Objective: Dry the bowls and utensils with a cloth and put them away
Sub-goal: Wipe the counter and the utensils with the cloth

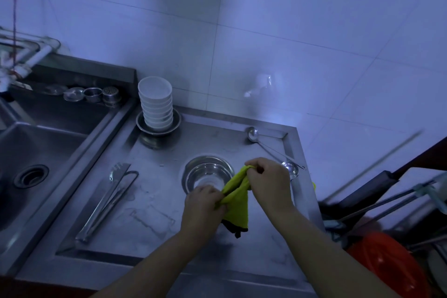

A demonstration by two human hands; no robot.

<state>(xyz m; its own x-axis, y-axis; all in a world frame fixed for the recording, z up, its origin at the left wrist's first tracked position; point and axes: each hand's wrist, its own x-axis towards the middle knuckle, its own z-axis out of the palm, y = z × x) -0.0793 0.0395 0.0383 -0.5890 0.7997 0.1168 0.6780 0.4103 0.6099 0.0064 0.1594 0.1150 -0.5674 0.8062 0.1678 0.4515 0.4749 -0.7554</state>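
A yellow-green cloth (235,197) with a dark edge is stretched between both hands above the steel counter (150,215). My left hand (202,205) grips its lower end and my right hand (269,180) pinches its upper end. Just behind the hands a steel bowl (206,173) stands upright on the counter. Steel tongs (108,201) lie at the left. Two ladles lie at the back right: one ladle (252,133) near the corner, the other ladle (290,169) beside my right hand. A stack of white bowls (156,103) stands in a steel bowl at the back.
A steel sink (36,152) with a drain lies to the left, and small metal shakers (111,95) stand on its back ledge. At the right, past the counter's edge, are an orange container (389,264) and dark rods. Tiled wall rises behind.
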